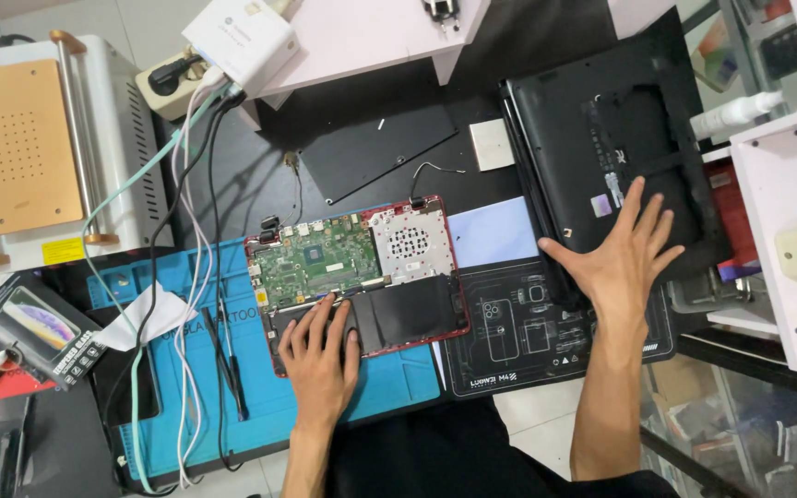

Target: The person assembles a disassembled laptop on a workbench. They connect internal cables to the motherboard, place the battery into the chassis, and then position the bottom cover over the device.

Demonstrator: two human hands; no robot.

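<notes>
- Left hand (320,355) lies flat, fingers spread, on the black battery (398,314) of the opened red laptop (362,277) — resting on the blue mat (389,383).
- Right hand (622,267), fingers splayed (gripping nothing), presses the black laptop (601,138) just beside it.

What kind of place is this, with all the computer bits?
Probably an electronics repair bench. An opened red laptop shows its green circuit board on a blue work mat, and a closed black laptop lies upside down nearby.
</notes>
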